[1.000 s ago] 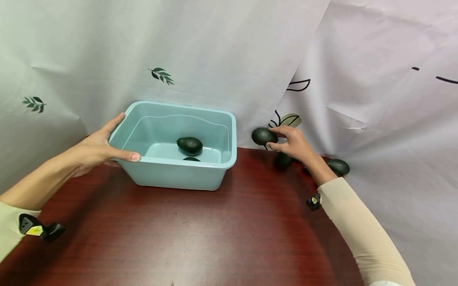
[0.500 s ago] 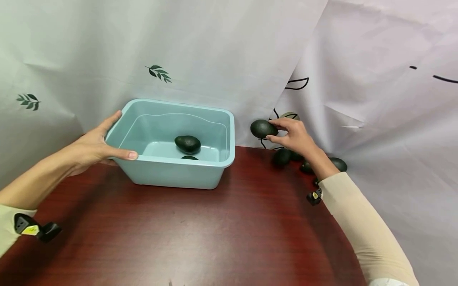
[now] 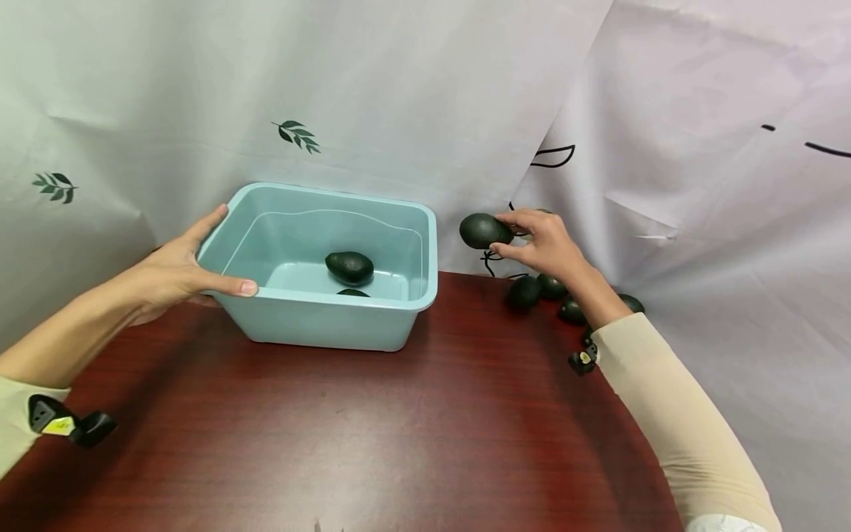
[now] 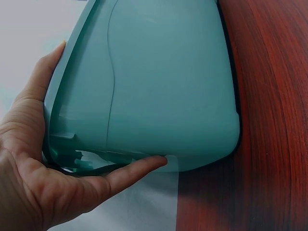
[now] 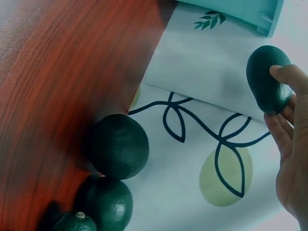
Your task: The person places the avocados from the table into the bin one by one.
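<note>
A light blue plastic tub (image 3: pixel 332 323) stands on the table, with one avocado (image 3: pixel 349 268) inside and part of a second avocado (image 3: pixel 353 292) showing over the front rim. My left hand (image 3: pixel 174 277) holds the tub's left end, thumb along the front rim and index finger along the side; the left wrist view shows it spanning the corner. To the right of the tub, my right hand (image 3: pixel 545 245) pinches an avocado (image 3: pixel 484 231) between thumb and fingers, lifted above the table. The right wrist view shows this held avocado (image 5: pixel 267 79) in front of the cloth.
Several more avocados (image 3: pixel 524 292) lie along the table's back right edge, below the right forearm, which partly hides them. The dark red wooden table (image 3: pixel 346 436) extends in front of the tub. A white cloth with leaf prints (image 3: pixel 372 96) hangs behind.
My right hand has raised the avocado higher and slightly to the left. More of the avocados beneath it now show. The left hand stays on the tub.
</note>
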